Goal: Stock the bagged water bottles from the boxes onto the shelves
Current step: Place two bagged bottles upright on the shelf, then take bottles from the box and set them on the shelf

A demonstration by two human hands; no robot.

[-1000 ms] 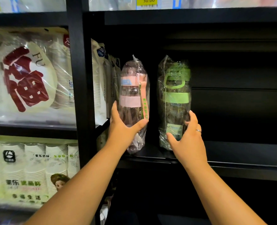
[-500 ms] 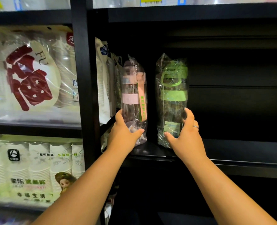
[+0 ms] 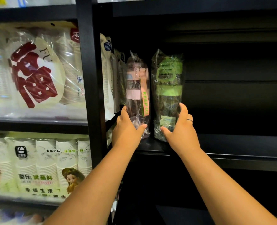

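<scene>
Two bagged water bottles stand upright on the black shelf (image 3: 232,143). The pink bagged bottle (image 3: 137,88), with a pink strap, is on the left. My left hand (image 3: 128,132) grips its lower part, thumb in front and fingers round its left side. The green bagged bottle (image 3: 168,88) stands just right of it, a narrow gap between them. My right hand (image 3: 181,132) holds its base, thumb across the front and fingers curled round the right side. Both bottles sit deep in the shelf bay, their bottoms hidden by my hands.
Flat white packs (image 3: 107,75) lean at the left end of the same shelf, against the black upright post (image 3: 89,78). Bagged paper cups (image 3: 37,70) fill the left bay, more cup packs (image 3: 53,163) below. Right of the green bottle the dark shelf bay runs on.
Both bottles have moved back and down into the shelf bay and now rest on the shelf. My hands stayed on their lower parts and followed them in.
</scene>
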